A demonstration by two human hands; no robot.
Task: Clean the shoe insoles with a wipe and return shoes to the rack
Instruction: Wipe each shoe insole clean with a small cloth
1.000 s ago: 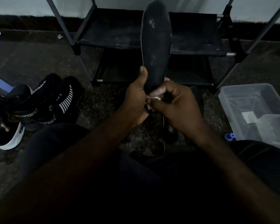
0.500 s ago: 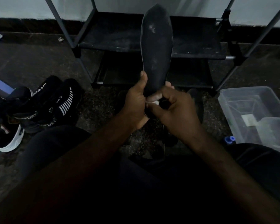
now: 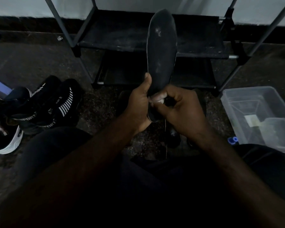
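A person is sitting low in a dim room, facing a dark shoe rack [image 3: 122, 33] that is standing against a pale wall [image 3: 23, 5] with a black skirting strip. The floor [image 3: 31, 63] is showing as dark, speckled stone. The left hand [image 3: 138, 106] is gripping the heel end of a black insole [image 3: 161, 51], thumb lying up along its edge and fingers curled behind it, and is holding it upright in front of the rack's shelves. The right hand [image 3: 179, 111] is curling tightly round a small white wipe [image 3: 158, 101] and pressing it against the lower part of the insole, just beside the left thumb. Pale scuffs are showing near the insole's toe end. To the left, black sport shoes [image 3: 53, 104] with white stripes are lying together on the floor, touching a white-soled shoe [image 3: 5, 137]. To the right, a clear plastic box [image 3: 257, 112] is sitting on the floor near the rack's leg.
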